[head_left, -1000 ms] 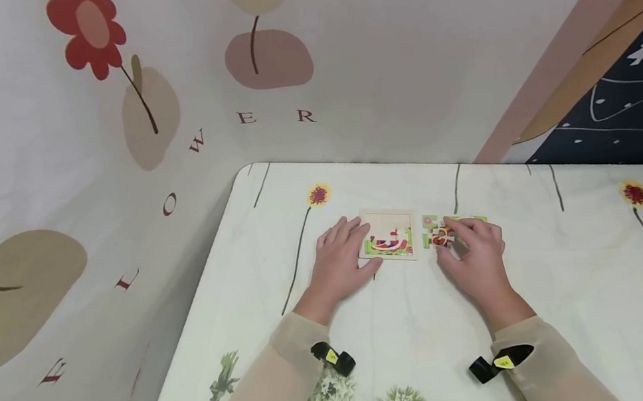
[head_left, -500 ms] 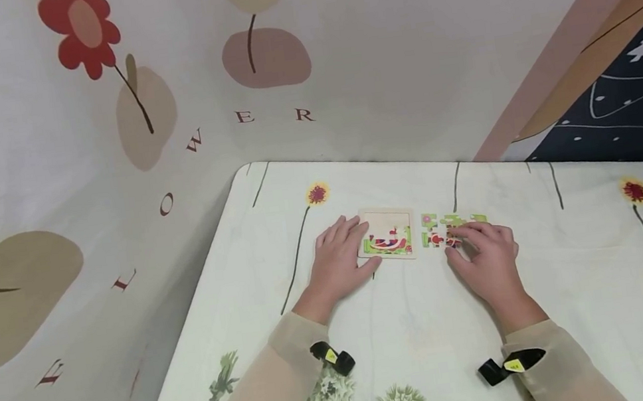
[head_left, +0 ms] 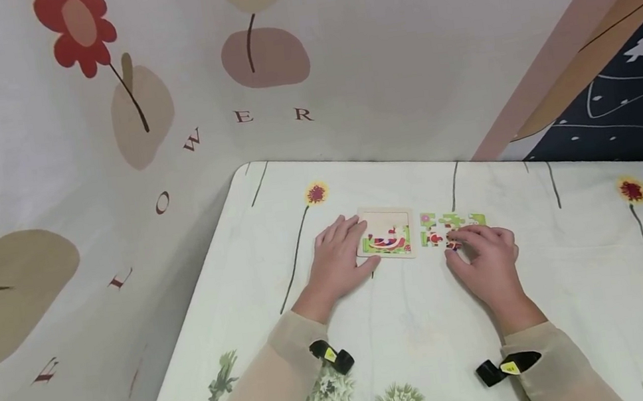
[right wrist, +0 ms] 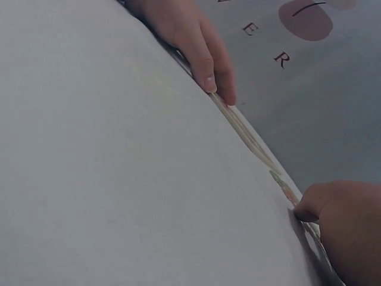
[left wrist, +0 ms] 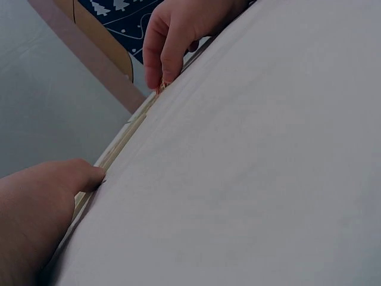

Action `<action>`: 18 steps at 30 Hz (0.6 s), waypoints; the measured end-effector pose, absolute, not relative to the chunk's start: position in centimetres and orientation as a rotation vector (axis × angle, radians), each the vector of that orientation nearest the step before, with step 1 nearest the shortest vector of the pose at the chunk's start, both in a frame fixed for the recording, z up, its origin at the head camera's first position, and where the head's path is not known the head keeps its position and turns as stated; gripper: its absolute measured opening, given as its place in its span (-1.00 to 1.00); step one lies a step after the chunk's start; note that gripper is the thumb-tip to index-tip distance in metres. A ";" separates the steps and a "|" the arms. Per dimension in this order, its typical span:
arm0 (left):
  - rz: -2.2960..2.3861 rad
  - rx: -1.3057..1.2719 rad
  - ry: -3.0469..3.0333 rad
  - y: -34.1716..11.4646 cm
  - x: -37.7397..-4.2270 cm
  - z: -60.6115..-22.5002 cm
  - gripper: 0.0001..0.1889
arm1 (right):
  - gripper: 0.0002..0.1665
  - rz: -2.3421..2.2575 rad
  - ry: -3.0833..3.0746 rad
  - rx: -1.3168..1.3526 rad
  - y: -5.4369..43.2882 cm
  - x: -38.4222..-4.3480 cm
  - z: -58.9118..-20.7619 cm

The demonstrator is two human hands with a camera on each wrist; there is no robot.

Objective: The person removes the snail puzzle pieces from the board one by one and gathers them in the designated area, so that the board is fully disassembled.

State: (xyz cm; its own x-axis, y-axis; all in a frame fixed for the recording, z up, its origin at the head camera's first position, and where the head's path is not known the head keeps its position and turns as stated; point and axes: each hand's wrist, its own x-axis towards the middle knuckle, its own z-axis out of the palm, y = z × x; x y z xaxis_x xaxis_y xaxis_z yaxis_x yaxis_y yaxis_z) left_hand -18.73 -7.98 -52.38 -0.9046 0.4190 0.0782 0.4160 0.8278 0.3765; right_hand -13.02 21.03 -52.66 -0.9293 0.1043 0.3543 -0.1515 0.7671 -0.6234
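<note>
A wooden puzzle tray (head_left: 381, 221) lies flat on the table, its lower half filled with colourful jigsaw pieces (head_left: 387, 244) and its upper half bare. My left hand (head_left: 334, 256) rests at the tray's left side, fingers on the left edge and thumb at the lower edge. To the tray's right lies a group of loose jigsaw pieces (head_left: 427, 219), green, red and white. Over their lower right part, my right hand (head_left: 485, 257) pinches a red-and-blue puzzle piece (head_left: 453, 244) between thumb and fingertips. In the left wrist view the right fingertips (left wrist: 169, 74) meet close over the tabletop.
A white tablecloth (head_left: 422, 335) with printed flowers covers the table. Behind and to the left hang pale printed cloth walls (head_left: 380, 86), with a dark tree-patterned section (head_left: 623, 110) at the right. Both wrists carry a black strap camera (head_left: 332, 356).
My right hand has moved right, from the left loose pieces to those at the lower right, uncovering more of the group. The left hand stays on the tray.
</note>
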 end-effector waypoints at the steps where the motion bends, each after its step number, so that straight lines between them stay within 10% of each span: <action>1: 0.610 0.684 2.995 -8.0 -18.7 -52.4 -0.20 | -0.70 0.960 -2.584 0.038 21.1 -13.0 -52.7; 18: 0.602 0.677 2.995 -7.9 -18.8 -52.3 -0.17 | -0.63 0.990 -2.474 0.081 20.6 -13.9 -52.7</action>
